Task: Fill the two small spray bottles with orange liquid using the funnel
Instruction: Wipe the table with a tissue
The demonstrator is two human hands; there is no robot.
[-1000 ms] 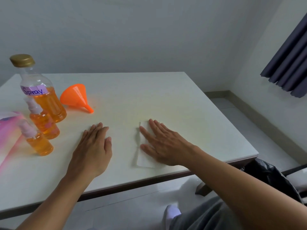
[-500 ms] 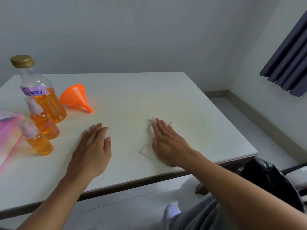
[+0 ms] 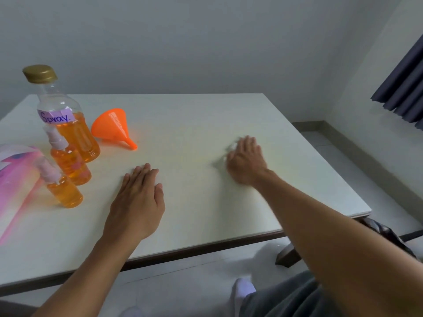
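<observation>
Orange funnel (image 3: 111, 128) leftward; hands (image 3: 137, 202) on table (image 3: 194, 115), well inside its edges.

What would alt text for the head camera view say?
Two hands rest on a table: the left hand flat, the right hand blurred. At left stand two spray bottles and a capped big bottle, all holding orange liquid, beside an orange funnel on its side.

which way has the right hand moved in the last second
Yes: the right hand slid away from the near edge of the table, toward its far right.
</observation>
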